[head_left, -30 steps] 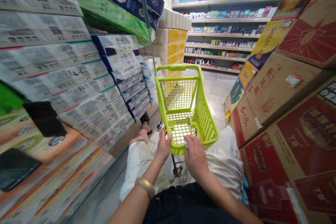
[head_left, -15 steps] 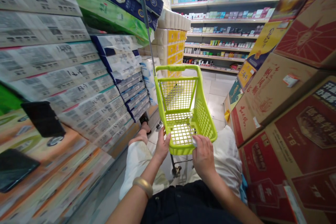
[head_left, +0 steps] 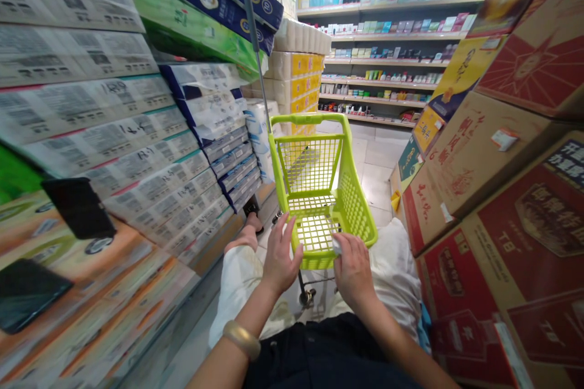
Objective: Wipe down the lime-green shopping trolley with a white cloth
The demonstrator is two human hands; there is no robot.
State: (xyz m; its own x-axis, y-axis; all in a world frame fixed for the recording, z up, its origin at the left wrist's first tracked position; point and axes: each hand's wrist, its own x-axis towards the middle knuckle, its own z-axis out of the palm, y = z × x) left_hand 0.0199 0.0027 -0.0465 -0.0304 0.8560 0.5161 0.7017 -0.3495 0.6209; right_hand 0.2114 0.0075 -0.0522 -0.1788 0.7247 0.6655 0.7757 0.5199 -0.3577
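A small lime-green shopping cart with a grid basket stands between my knees, its inside facing me. My left hand is open beside the basket's near left corner, fingers apart and pointing up. I cannot tell whether it touches the rim. At the near right of the basket, my right hand is closed on a small white wad, perhaps tissue or cloth, pressed near the rim. Most of the wad is hidden under the fingers. A thin pole rises from the cart's far left corner.
Stacked tissue packs line the left side, with a black phone and another dark flat device on orange packs. Cardboard cartons wall the right. Farther off are store shelves of boxed goods and a tiled floor.
My left hand has lifted off the basket's left edge and turned, its fingers now spread. My right hand stays at the near rim with the white wad. The cart has hardly moved.
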